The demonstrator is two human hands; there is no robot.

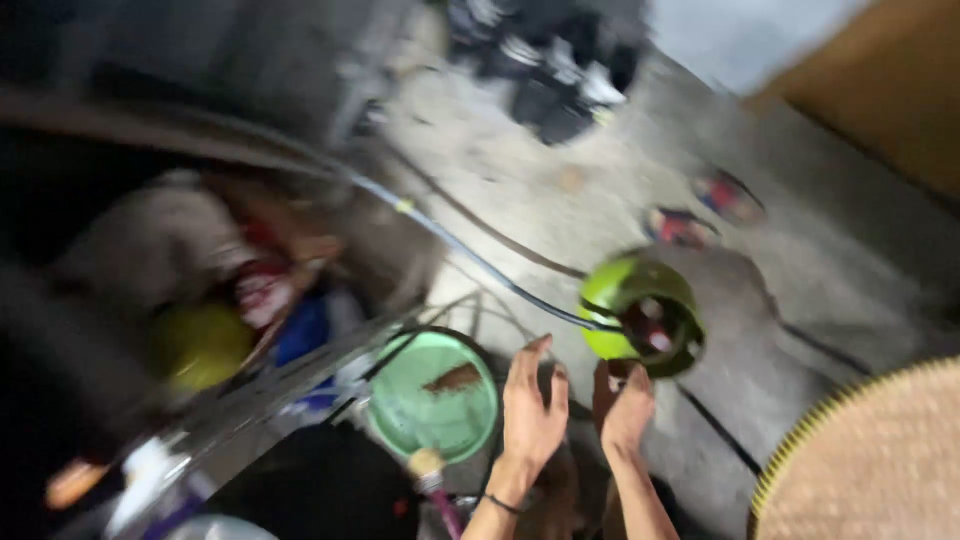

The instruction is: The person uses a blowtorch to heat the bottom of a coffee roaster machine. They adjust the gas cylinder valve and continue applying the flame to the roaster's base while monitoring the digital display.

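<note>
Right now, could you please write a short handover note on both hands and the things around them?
Left hand: open, fingers up, holding nothing.
Right hand: raised just below the green gas cylinder; the picture is too blurred to tell contact or grip.
A dark hose runs to the cylinder's top.
A green round lid lies left of the left hand; a woven tray sits at far right.
Done and left: nothing can be read from this blurred view.
</note>
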